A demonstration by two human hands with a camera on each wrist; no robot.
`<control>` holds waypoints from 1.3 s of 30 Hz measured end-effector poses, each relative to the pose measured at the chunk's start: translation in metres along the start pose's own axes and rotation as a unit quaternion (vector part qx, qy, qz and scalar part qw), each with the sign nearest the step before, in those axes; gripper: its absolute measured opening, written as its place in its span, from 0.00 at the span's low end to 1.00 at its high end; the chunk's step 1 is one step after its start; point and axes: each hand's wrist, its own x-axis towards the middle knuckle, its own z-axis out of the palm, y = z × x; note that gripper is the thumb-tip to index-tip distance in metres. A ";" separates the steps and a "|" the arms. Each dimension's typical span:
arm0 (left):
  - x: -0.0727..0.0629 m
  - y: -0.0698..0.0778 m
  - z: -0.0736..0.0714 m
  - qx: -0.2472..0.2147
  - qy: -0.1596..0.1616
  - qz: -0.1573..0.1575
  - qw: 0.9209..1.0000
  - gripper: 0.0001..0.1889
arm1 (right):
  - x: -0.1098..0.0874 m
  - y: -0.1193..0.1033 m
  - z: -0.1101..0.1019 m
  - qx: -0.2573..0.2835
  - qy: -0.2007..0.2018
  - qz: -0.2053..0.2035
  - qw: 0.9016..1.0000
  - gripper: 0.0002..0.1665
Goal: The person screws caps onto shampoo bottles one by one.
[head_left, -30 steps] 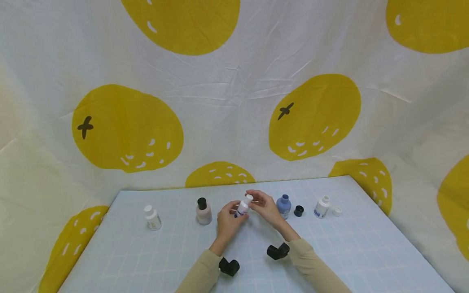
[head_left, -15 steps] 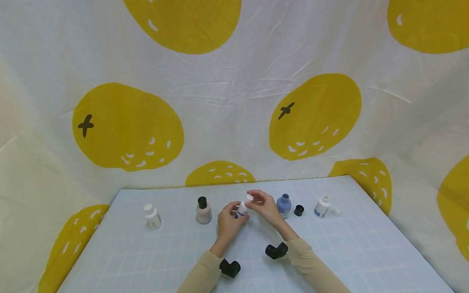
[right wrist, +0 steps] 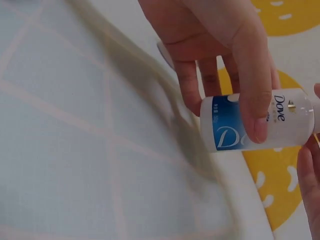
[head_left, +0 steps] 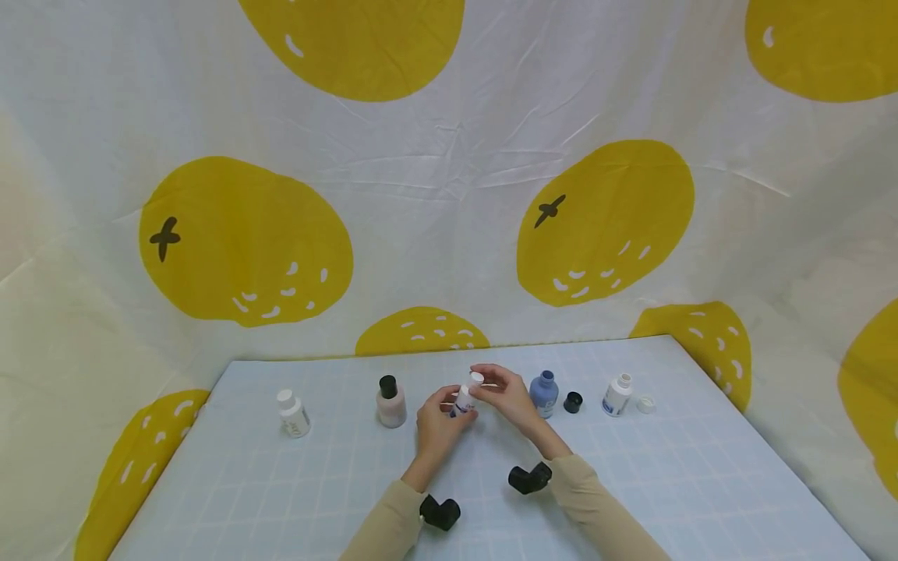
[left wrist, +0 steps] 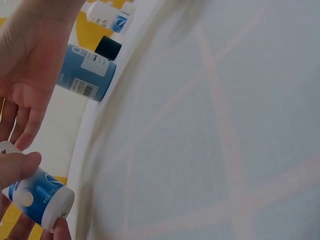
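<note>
My left hand point(head_left: 436, 430) grips a small white and blue Dove bottle point(head_left: 463, 402) around its body, tilted, over the middle of the table. In the right wrist view, the left thumb lies along the label of the bottle point(right wrist: 292, 117). My right hand point(head_left: 510, 399) pinches the white cap point(head_left: 477, 379) at the bottle's upper end. The right fingertips show at the right edge of that wrist view, close to the bottle's neck. In the left wrist view, the blue part and white base of the bottle point(left wrist: 42, 200) face the camera.
To the left stand a white capped bottle point(head_left: 295, 417) and a pinkish bottle point(head_left: 391, 409) with a black cap. On the right are an uncapped blue bottle point(head_left: 543, 396), a black cap point(head_left: 573, 402), an uncapped white bottle point(head_left: 616, 396) and a loose white cap point(head_left: 646, 404). A patterned cloth point(head_left: 435, 234) hangs behind.
The right fingers have shifted slightly around the cap at the bottle's top. Both arms and the bottles on the table have stayed nearly in place.
</note>
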 end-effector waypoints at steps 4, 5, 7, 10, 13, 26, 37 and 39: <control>0.000 0.000 -0.001 -0.001 -0.003 0.001 1.000 0.22 | 0.001 0.006 -0.004 0.015 -0.032 -0.031 0.999 0.25; 0.000 0.000 -0.001 0.000 -0.004 0.000 1.000 0.22 | 0.001 0.006 -0.004 0.017 -0.036 -0.034 0.999 0.25; 0.000 0.000 -0.001 0.000 -0.004 0.001 1.000 0.22 | 0.001 0.008 -0.006 0.019 -0.039 -0.036 0.998 0.25; 0.000 0.000 -0.001 0.000 -0.003 0.000 1.000 0.22 | 0.001 0.009 -0.006 0.020 -0.040 -0.033 0.998 0.25; 0.000 0.000 -0.002 -0.002 -0.003 0.000 1.000 0.22 | 0.001 0.009 -0.006 0.018 -0.036 -0.030 0.999 0.26; 0.003 -0.004 0.001 0.011 0.015 -0.001 1.000 0.21 | -0.001 -0.006 0.001 0.002 0.010 -0.016 1.000 0.24; 0.000 0.000 0.004 0.014 0.019 -0.002 1.000 0.21 | -0.010 -0.025 0.003 -0.016 0.043 0.011 0.999 0.21; -0.001 0.000 0.004 0.012 0.018 0.000 1.000 0.21 | -0.008 -0.015 0.002 -0.014 0.042 0.008 0.999 0.21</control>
